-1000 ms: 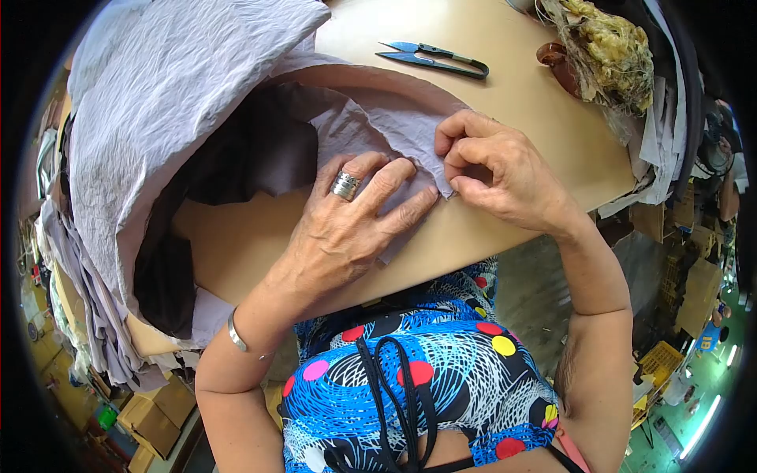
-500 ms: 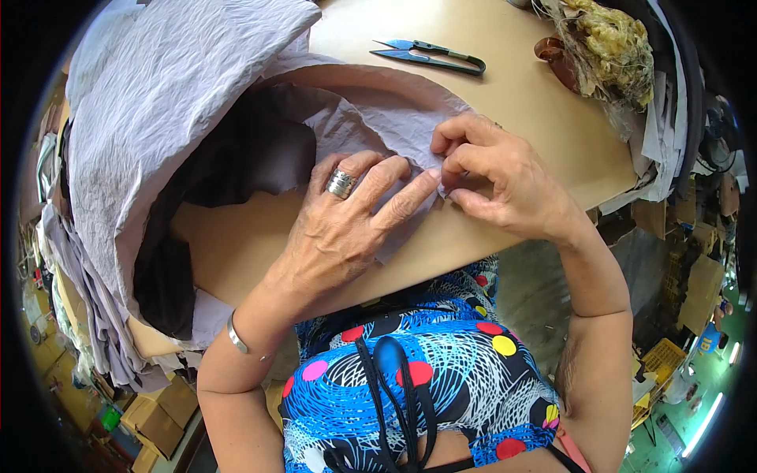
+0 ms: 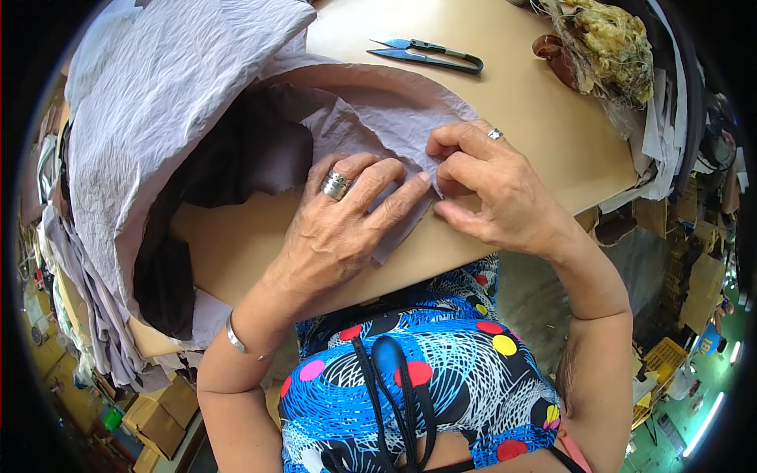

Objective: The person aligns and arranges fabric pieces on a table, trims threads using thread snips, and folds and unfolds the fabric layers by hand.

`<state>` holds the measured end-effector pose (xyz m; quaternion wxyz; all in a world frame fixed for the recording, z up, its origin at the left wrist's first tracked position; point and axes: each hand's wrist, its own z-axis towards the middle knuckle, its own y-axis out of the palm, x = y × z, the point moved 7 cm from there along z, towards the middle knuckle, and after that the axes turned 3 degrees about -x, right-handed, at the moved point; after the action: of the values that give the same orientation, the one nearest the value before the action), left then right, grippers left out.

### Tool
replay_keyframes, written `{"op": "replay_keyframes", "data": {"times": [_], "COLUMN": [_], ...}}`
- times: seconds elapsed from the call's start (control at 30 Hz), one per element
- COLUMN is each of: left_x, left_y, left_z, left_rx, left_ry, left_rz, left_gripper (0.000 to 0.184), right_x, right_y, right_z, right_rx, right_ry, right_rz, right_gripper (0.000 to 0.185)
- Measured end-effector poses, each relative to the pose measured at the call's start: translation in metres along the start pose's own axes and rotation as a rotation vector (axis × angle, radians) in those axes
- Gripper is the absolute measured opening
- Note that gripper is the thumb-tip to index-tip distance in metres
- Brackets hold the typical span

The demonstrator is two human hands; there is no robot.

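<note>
Light purple-grey fabric (image 3: 173,87) lies in a large curved heap on the tan table, with dark cloth (image 3: 244,150) inside its fold. My left hand (image 3: 343,213), wearing a wide silver ring, presses on the fabric with its fingers slightly apart; the index fingertip is at the fabric's corner. Close beside it, my right hand (image 3: 493,185) has thumb and fingers curled at that same corner, pinching the fabric edge. Black thread snips (image 3: 426,55) rest on the table beyond both hands.
The table (image 3: 552,150) has a curved front edge near my body. A tangle of yellowish threads (image 3: 611,51) sits at the back right beside a brown object (image 3: 556,59). Stacked cloth hangs at the left edge (image 3: 91,292). Cardboard boxes (image 3: 162,410) stand below left.
Both hands have shifted slightly left with the fabric corner. My left index finger has moved up to the corner, and the right hand has turned a little, showing its ring.
</note>
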<state>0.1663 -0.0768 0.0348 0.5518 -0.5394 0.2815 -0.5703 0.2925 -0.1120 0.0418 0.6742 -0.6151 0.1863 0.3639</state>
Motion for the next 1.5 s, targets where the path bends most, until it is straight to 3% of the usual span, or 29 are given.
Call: {"op": "replay_keyframes", "data": {"times": [0.3,0.5,0.6,0.8,1.5], "left_x": [0.003,-0.002,-0.001,-0.002,0.002], "left_y": [0.001,0.000,-0.005,0.000,0.007], "left_z": [0.006,0.003,0.007,0.016,0.019], "left_rx": [-0.045,0.023,0.024,0.097,0.263], "left_ry": [-0.048,-0.098,-0.161,-0.330,-0.346], "left_rz": [0.082,-0.075,-0.135,-0.228,-0.186], "left_gripper": [0.050,0.047,0.040,0.009,0.008], "right_x": [0.010,0.012,0.014,0.016,0.012], "right_y": [0.000,-0.002,-0.004,-0.003,-0.003], "right_z": [-0.001,0.001,0.002,0.002,-0.003], "right_rx": [0.023,0.008,0.006,0.009,0.112], "right_ry": [0.085,0.124,0.146,0.152,0.151], "right_rz": [0.063,0.062,0.084,0.107,0.073], "right_gripper": [0.005,0.005,0.006,0.005,0.007]}}
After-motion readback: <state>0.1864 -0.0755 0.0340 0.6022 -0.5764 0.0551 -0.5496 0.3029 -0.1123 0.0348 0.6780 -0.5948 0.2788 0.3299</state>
